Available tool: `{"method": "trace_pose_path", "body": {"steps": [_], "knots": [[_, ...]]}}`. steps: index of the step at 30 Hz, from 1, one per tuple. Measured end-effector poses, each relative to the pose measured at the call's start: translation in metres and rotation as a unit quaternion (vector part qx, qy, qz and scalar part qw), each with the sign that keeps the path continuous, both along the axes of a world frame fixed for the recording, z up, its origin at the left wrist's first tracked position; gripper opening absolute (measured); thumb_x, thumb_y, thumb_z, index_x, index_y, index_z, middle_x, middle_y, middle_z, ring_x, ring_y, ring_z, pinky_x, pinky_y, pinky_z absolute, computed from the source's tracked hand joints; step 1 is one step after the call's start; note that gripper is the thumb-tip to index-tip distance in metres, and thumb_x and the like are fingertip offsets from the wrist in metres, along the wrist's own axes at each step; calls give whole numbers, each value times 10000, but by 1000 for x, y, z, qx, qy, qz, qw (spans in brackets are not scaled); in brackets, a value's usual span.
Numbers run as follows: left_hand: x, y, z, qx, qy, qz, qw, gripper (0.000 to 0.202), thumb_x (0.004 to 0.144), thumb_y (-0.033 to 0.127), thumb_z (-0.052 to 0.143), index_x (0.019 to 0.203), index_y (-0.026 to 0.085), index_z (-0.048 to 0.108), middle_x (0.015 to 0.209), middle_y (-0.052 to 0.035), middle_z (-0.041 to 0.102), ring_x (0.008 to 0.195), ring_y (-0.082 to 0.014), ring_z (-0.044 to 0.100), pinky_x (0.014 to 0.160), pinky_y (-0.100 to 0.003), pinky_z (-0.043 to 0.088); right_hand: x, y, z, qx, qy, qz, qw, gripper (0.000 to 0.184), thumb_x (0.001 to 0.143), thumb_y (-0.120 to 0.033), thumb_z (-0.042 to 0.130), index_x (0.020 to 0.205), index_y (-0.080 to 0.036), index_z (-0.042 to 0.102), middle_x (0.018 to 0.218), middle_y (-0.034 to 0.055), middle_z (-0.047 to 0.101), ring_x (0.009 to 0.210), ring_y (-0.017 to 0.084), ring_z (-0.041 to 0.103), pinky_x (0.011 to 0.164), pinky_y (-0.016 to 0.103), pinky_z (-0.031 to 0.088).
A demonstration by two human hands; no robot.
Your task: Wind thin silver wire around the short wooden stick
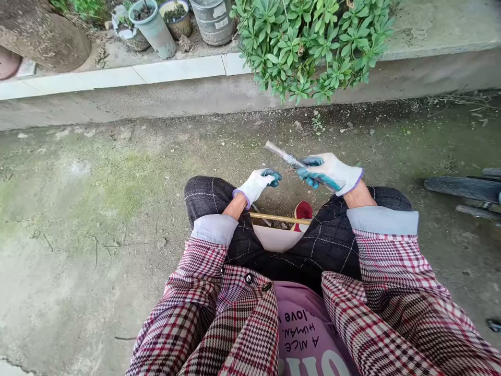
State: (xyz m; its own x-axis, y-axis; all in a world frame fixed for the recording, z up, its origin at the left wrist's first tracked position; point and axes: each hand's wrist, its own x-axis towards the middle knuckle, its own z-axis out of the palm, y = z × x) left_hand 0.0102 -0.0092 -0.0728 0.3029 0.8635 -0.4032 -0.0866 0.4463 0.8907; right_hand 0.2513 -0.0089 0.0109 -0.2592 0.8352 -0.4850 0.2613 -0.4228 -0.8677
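Observation:
I sit with my knees apart over a concrete yard. Both hands wear white gloves with teal fingertips. My right hand point(332, 173) is closed around a thin grey metal tool point(282, 154) whose blade points up and to the left. My left hand point(258, 184) hovers a little to the left of it above my left knee, fingers curled, and I cannot make out anything in them. Below the hands a thin wooden stick point(279, 218) lies across the gap between my legs, next to my red shoe point(302, 211).
A low concrete ledge point(156, 94) runs across the back, with a leafy green plant point(313, 47) hanging over it and several pots point(154, 26) on top. Dark objects, possibly tools, lie on the ground at the right edge point(465, 188). Mossy concrete stretches to the left.

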Motion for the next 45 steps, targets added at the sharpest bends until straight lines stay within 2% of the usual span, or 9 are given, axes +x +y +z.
{"method": "trace_pose_path", "body": {"steps": [5, 9, 14, 24, 30, 34, 37, 41, 45], "knots": [[0, 7, 1, 29, 38, -24, 999, 112, 665, 191, 811, 721, 143, 727, 709, -5, 702, 692, -125, 588, 729, -288, 478, 6, -6, 4, -52, -37, 262, 963, 389, 635, -452, 940, 856, -175, 778, 664, 4, 679, 531, 128, 577, 477, 252, 488], [-2, 7, 10, 33, 72, -35, 996, 59, 701, 183, 757, 710, 141, 716, 633, 27, 635, 609, -98, 520, 645, -270, 427, 1, -5, -1, -32, -138, 327, 934, 355, 702, -484, 851, 885, -186, 786, 681, -11, 673, 552, 133, 573, 509, 261, 474], [2, 2, 17, 17, 112, -29, 993, 64, 738, 110, 709, 686, 142, 692, 604, 38, 617, 575, -88, 491, 598, -251, 392, -9, 2, -13, 33, -343, 321, 882, 206, 726, -411, 833, 802, -223, 795, 611, -6, 668, 628, 180, 626, 589, 290, 447], [11, -7, 30, -30, 52, -36, 998, 96, 775, 39, 705, 807, 116, 752, 685, -2, 705, 581, -93, 604, 582, -234, 467, -8, 11, -16, 93, -423, 249, 866, 216, 846, -371, 733, 973, -222, 823, 712, 33, 736, 727, 212, 686, 640, 302, 449], [6, -5, 16, -18, -2, -22, 1000, 82, 759, 113, 789, 836, 112, 760, 805, -41, 764, 678, -123, 668, 755, -319, 566, -9, 8, -10, 43, -229, 69, 970, 129, 865, -303, 739, 930, -192, 740, 672, -13, 652, 554, 148, 595, 508, 264, 485], [6, -4, 3, -7, 2, -40, 999, 64, 734, 103, 782, 792, 117, 760, 847, -54, 783, 790, -142, 680, 935, -371, 557, -11, 3, -5, 22, -112, -4, 993, 100, 818, -239, 792, 854, -190, 713, 701, -6, 654, 526, 115, 551, 448, 240, 480], [3, -1, -1, 14, 33, -34, 999, 45, 744, 106, 743, 776, 128, 766, 822, -39, 772, 800, -143, 651, 936, -343, 538, -9, 1, -1, 12, -80, 41, 996, 151, 790, -278, 839, 886, -206, 748, 703, 2, 663, 539, 121, 561, 463, 244, 491], [-1, 4, 3, 44, 36, -32, 998, 71, 705, 98, 748, 756, 146, 761, 821, -43, 762, 802, -161, 647, 917, -334, 542, -4, -1, 3, -29, -60, 175, 982, 275, 713, -372, 893, 903, -207, 781, 734, 17, 698, 570, 145, 592, 507, 275, 512], [-3, 5, 10, 46, 75, -93, 992, 119, 688, 82, 693, 746, 146, 775, 792, -32, 761, 782, -160, 651, 864, -307, 537, -1, -1, 4, -41, -93, 290, 951, 387, 670, -477, 879, 904, -181, 794, 712, 7, 700, 577, 143, 585, 527, 273, 488]]}}
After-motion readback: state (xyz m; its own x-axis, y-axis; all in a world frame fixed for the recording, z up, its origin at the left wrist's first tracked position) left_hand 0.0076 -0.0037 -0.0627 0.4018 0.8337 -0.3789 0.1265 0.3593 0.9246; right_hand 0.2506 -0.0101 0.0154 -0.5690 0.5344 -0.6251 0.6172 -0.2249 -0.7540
